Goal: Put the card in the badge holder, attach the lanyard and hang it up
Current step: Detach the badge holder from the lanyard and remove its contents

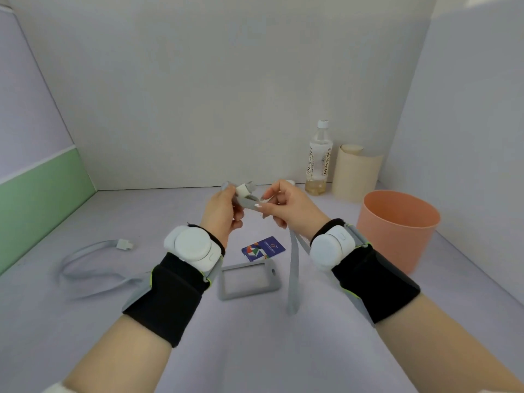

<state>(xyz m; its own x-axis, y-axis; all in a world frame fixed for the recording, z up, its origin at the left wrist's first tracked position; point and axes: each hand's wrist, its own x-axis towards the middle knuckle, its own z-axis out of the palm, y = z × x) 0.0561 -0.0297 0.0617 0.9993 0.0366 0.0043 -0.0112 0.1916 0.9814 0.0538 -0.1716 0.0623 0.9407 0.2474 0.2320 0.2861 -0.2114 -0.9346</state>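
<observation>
My left hand (pixel 224 211) and my right hand (pixel 286 207) are raised together above the table, both pinching the white-and-grey clip end of a grey lanyard (pixel 293 276). Its strap hangs down from my right hand to the table. Below the hands lies the blue card (pixel 263 248) with a coloured pattern, face up. Just in front of it the grey badge holder (pixel 248 279) lies flat with nothing in its window. A second grey strap (pixel 85 268) with a white buckle end curls on the table at the left.
A pink bucket (pixel 397 231) stands at the right. Against the back wall are a clear bottle (pixel 319 160) with a little yellowish liquid and a cream paper roll (pixel 355 173). Walls close the table in at the left, back and right.
</observation>
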